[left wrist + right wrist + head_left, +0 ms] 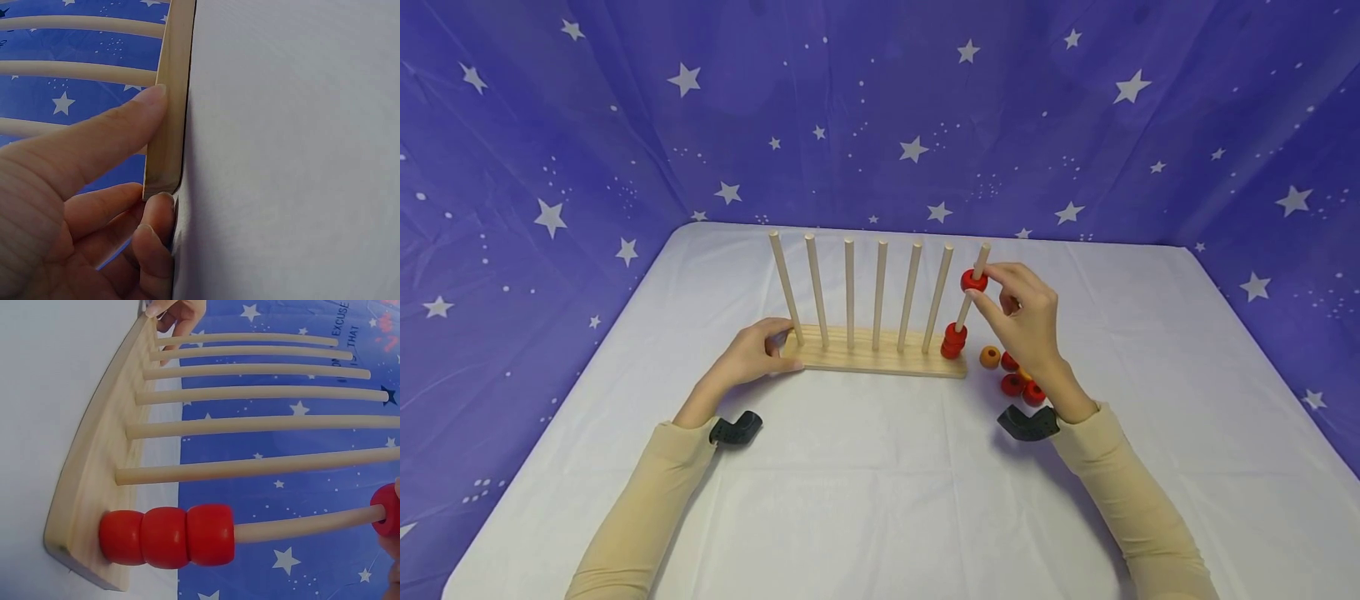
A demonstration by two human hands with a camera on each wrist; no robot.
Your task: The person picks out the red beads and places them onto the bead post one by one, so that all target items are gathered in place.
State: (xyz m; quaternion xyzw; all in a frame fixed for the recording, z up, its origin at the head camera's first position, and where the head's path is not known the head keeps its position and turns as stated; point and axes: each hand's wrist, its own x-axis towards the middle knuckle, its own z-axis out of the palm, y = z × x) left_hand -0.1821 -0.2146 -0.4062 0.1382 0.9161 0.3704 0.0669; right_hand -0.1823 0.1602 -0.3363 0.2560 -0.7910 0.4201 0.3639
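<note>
Right hand: pinches one red bead round end peg. Left hand: grips wooden base. Loose beads: apparently five, some partly hidden.

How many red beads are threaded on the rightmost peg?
4: three beads stacked at the bottom of the peg, against the base, and a fourth bead higher up, pinched by the right hand. None appears hidden.

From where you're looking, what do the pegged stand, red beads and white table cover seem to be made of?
Pegged stand: apparently bare wood, pale and smooth, with grain lines.
Red beads: probably painted wood, with a soft sheen, though plastic is possible.
White table cover: likely matte fabric, judging by its creases.
</note>
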